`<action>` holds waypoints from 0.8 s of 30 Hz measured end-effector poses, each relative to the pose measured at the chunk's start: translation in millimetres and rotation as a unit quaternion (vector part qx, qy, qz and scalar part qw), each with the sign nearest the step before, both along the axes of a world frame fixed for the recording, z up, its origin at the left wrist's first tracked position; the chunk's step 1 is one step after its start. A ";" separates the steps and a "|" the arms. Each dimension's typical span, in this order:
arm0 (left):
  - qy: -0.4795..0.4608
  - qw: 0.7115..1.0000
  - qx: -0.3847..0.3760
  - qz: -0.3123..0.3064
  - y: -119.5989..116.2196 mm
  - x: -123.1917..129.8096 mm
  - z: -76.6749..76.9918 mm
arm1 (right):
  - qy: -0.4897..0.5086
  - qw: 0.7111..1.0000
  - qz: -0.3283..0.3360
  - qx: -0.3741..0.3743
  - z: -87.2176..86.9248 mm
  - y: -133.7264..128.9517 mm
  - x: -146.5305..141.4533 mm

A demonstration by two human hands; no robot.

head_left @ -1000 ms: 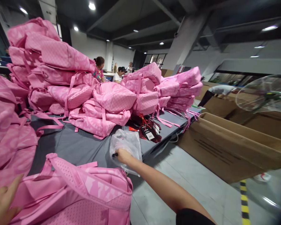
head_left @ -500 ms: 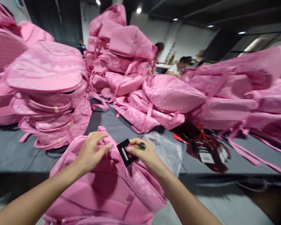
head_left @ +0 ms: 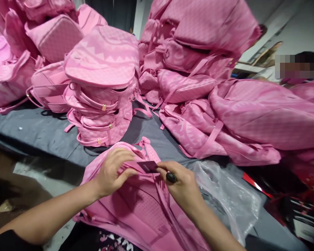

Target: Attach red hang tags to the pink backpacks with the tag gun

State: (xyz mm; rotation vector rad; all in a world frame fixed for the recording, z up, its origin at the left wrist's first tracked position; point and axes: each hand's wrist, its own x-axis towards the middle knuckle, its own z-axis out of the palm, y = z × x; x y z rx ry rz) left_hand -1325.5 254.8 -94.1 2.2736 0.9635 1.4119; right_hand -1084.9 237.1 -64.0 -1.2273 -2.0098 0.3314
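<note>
A right hand (head_left: pixel 183 186) pinches a dark hang tag (head_left: pixel 148 166), a black-ended tool (head_left: pixel 171 177) in its curled fingers; the left hand (head_left: pixel 112 172) curves half-open, apparently empty, beside it. Beneath the grip lies a pink backpack (head_left: pixel 143 205), the tag not visibly fastened; stacked backpacks (head_left: pixel 102 59) stand beyond.

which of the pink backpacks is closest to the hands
The single pink backpack in the foreground, seen beneath both the left hand and right hand. The other backpacks sit farther back, stacked or heaped on the gray table.
</note>
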 end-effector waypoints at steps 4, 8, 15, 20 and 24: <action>0.092 0.976 -0.078 0.180 -4.7 -44.5 -28.3 | -0.064 0.998 0.005 -0.001 -1.0 18.8 -17.3; 0.168 0.951 -0.198 0.167 -10.0 -64.2 -61.2 | -0.278 0.944 0.049 -0.171 -1.5 33.2 -52.4; 0.170 0.955 -0.136 0.201 -9.6 -52.0 -77.7 | -0.445 0.859 0.118 -0.226 -14.2 47.9 -91.8; 0.160 0.958 -0.140 0.194 -6.8 -54.7 -80.5 | -0.468 0.840 0.168 -0.218 -21.0 55.3 -91.6; 0.118 0.961 -0.171 0.183 -9.2 -59.3 -84.1 | -0.447 0.864 0.109 -0.203 -14.9 57.1 -93.9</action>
